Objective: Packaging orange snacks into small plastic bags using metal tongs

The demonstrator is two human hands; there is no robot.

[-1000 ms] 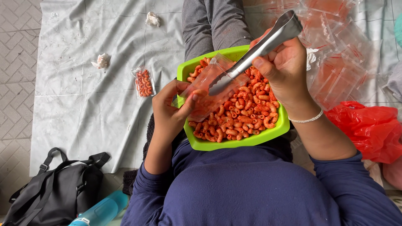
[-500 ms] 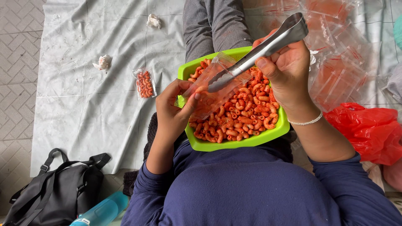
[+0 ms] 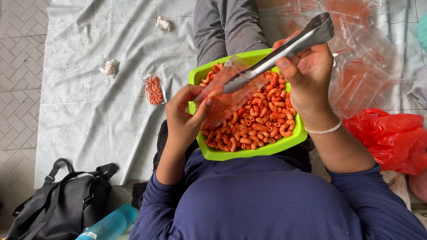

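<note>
A person in a dark blue top sits on a pale sheet (image 3: 102, 111) spread over paved ground, a green tray (image 3: 249, 153) of orange-red curled snacks (image 3: 262, 126) resting on the lap at the centre of the frame. The left hand (image 3: 184, 118) is closed around a small clear bag (image 3: 227, 95), pinching its lower edge between thumb and fingers and holding it tilted above the tray with its mouth toward the upper right. The right hand (image 3: 307, 75) grips a pair of metal tongs (image 3: 284, 51), the arms squeezed close together and the tips lying at the mouth of the bag, just over the heap of snacks.

One small packet (image 3: 153, 89), already filled with the same snacks, lies on the sheet to the left of the tray, well apart from both hands. At upper right, a loose pile of clear bags (image 3: 369, 66) is spread across the sheet, apparently unfilled, and the tray is heaped nearly to its rim, so by the look of it most of the bagging remains. How much the bag in hand holds cannot be told through the plastic.

Two crumpled scraps of paper (image 3: 110, 67) lie at upper left. A red plastic bag (image 3: 391, 138) sits at the right edge; a black bag (image 3: 58, 204) and a blue bottle (image 3: 109, 224) occupy the lower left.
</note>
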